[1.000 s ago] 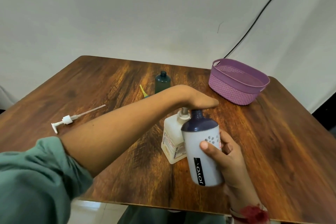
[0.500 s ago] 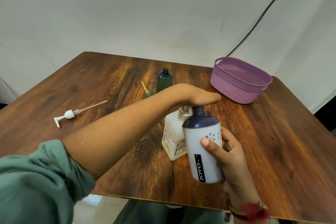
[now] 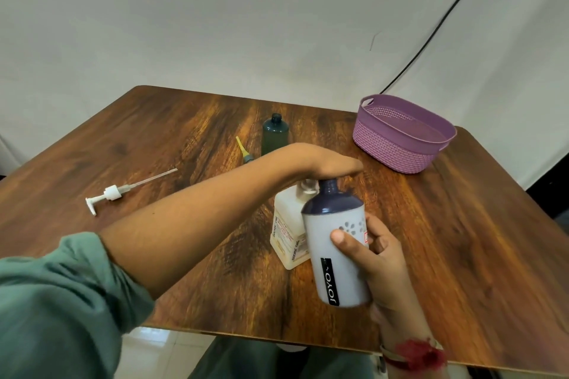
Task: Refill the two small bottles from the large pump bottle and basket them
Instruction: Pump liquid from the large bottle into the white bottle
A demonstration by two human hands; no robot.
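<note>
The green bottle (image 3: 275, 137) still stands uncapped on the counter (image 3: 462, 224); your left hand (image 3: 332, 163) stays flat atop the pump bottle (image 3: 286, 231), fingers straight; the white bottle (image 3: 335, 249) keeps its neck by the spout, your right hand (image 3: 381, 255) fingers wrapped round it; nothing has shifted, so pumping likely continues; the basket (image 3: 400, 144) waits.

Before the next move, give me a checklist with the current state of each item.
1. Pressing: left hand lies flat over the top of the pump bottle: ok.
2. Grip: right hand wraps the white bottle: ok.
3. Aim: white bottle's mouth under the spout: cannot tell, the left hand hides it.
4. Stability: pump bottle upright on the table: ok.
5. Next in line: green bottle upright, uncapped: ok.
6. Drop-off: basket, no bottle shows in it: ok.
</note>
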